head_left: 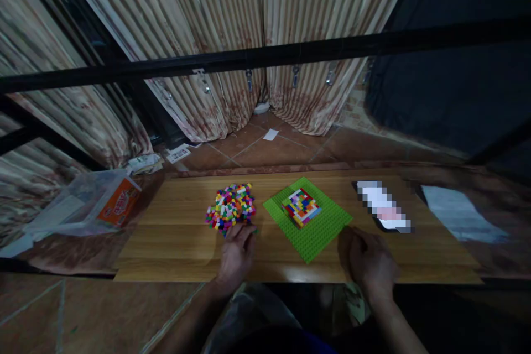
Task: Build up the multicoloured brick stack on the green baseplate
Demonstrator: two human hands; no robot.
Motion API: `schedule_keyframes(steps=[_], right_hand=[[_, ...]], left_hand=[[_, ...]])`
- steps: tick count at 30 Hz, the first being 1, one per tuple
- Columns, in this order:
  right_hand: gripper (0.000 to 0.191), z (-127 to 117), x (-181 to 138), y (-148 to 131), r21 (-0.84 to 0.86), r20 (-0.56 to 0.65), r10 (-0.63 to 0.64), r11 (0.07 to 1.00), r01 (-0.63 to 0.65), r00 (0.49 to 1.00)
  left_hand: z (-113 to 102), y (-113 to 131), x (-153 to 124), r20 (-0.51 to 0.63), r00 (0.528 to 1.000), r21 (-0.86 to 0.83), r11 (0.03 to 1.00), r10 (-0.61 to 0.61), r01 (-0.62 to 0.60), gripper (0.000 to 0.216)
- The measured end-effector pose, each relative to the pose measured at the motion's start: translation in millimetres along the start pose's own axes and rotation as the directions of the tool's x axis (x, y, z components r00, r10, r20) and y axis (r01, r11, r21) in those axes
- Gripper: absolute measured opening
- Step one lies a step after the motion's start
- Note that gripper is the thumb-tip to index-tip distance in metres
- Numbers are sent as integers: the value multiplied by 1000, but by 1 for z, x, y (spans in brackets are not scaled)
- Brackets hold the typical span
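A loose heap of small multicoloured toy bricks [233, 206] lies on the wooden table. At its near edge is my left hand [237, 254], fingers curled together and touching the bricks. A green brick shows beside its fingertips; whether it is gripped I cannot tell. To the right, a green studded baseplate [307, 246] lies turned cornerwise, bearing a low, roughly square multicoloured brick build [302, 206]. My right hand [372, 260] rests closed on the table by the baseplate's right corner. Its curled fingers hide whatever might be inside them.
A phone [384, 207] with a blurred screen lies on the right of the wooden table [174, 232]. Beyond the table are a clear plastic box [78, 204] at left and a pale sheet [460, 213] at right. A dark metal bar [232, 59] crosses before the curtains.
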State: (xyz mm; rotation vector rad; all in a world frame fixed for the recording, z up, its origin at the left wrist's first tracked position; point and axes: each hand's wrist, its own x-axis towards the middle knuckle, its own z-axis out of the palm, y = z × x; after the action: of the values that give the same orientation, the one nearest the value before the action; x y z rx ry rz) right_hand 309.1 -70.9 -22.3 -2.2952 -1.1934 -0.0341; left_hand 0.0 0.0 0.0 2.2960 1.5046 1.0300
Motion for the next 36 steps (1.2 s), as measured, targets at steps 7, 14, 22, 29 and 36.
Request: schedule_keyframes(steps=[7,14,22,29,36], right_hand=[[38,2,0,2,-2,-26,-26,1000,26,999],[36,4,-1,2,16,-36,-22,1000,23,999],[33,3,0,-2,45,-4,-2,999,2,1000],[32,3,0,-4,40,12,18,999,-19,1000],[32,3,0,-4,82,-4,11,997,-11,1000]], left_hand=[[10,-2,9,65,994,144,985,87,-95,19],[12,-3,10,87,993,158,983,84,-97,22],[17,14,23,44,999,-83,996,24,-20,19],[24,48,50,40,997,-223,973,63,-53,23],[41,69,79,15,996,-270,959,92,-85,21]])
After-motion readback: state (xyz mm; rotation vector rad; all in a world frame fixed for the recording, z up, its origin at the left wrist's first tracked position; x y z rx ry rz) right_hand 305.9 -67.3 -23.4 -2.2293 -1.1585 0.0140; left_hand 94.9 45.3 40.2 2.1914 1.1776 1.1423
